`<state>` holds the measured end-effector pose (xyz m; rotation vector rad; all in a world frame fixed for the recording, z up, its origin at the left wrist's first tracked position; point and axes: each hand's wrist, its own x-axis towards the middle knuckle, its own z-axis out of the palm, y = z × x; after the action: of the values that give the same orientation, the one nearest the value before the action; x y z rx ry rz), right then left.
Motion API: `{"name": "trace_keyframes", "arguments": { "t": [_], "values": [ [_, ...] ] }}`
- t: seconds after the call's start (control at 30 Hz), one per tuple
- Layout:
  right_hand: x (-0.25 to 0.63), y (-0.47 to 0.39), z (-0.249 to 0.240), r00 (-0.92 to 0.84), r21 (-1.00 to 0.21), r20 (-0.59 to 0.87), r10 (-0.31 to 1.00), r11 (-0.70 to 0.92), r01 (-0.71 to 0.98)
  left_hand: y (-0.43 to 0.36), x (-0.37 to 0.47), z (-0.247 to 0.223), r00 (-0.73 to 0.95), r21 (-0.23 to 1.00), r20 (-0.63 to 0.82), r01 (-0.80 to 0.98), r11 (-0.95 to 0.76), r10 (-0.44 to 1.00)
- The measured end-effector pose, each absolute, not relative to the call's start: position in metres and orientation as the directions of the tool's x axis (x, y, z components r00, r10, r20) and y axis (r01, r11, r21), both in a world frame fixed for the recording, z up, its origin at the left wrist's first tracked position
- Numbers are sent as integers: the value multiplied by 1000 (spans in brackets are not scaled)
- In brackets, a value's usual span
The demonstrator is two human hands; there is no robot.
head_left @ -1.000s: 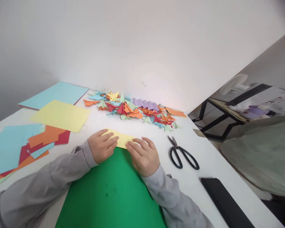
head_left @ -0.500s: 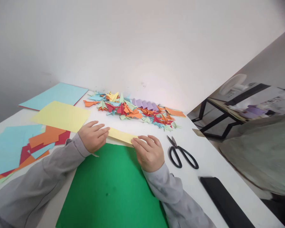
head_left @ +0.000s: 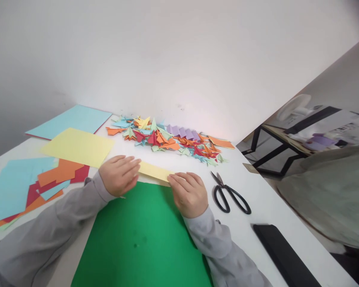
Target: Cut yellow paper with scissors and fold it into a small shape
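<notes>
The narrow yellow strip (head_left: 154,171) lies between the 2 hands, just past the far edge of the green sheet (head_left: 137,239), sloping slightly down from left to right. The fingers of the left hand (head_left: 119,176) lie close together over the strip's left end; the thumb is out of sight, so I cannot tell whether the hand pinches the paper or only presses it. The right hand (head_left: 190,194) has its fingertips on the other end, the fingers bent and the palm turned down; its thumb is hidden too, and I cannot tell if it grasps the strip.

The green sheet lies on the white table (head_left: 236,247), under the 2 forearms in grey sleeves. Right of the right hand, the black-handled scissors (head_left: 224,190) lie with their blades slightly apart and pointing away, and a long black object (head_left: 284,255), perhaps a case, lies nearer the person. Past the strip, a heap of small folded papers (head_left: 167,139) in many colours runs along the wall (head_left: 167,59), with a purple pleated paper (head_left: 183,132) among them. To the left are a larger yellow sheet (head_left: 77,146), a blue sheet (head_left: 71,121) behind it and loose orange, red and blue pieces (head_left: 58,172).
</notes>
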<state>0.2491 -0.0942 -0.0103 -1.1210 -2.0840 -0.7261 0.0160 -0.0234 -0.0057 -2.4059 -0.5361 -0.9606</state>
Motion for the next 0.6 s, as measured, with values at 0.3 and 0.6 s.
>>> {"name": "trace_keyframes", "arguments": {
  "t": [0.3,0.6],
  "values": [
    [216,-103,-15,-475,111,728,495,598,794,-54,51,-21,655,-252,754,372,-893,60],
    [225,-102,-11,-491,138,704,512,580,803,-45,43,-22,695,-277,715,378,-884,74]
  ]
}}
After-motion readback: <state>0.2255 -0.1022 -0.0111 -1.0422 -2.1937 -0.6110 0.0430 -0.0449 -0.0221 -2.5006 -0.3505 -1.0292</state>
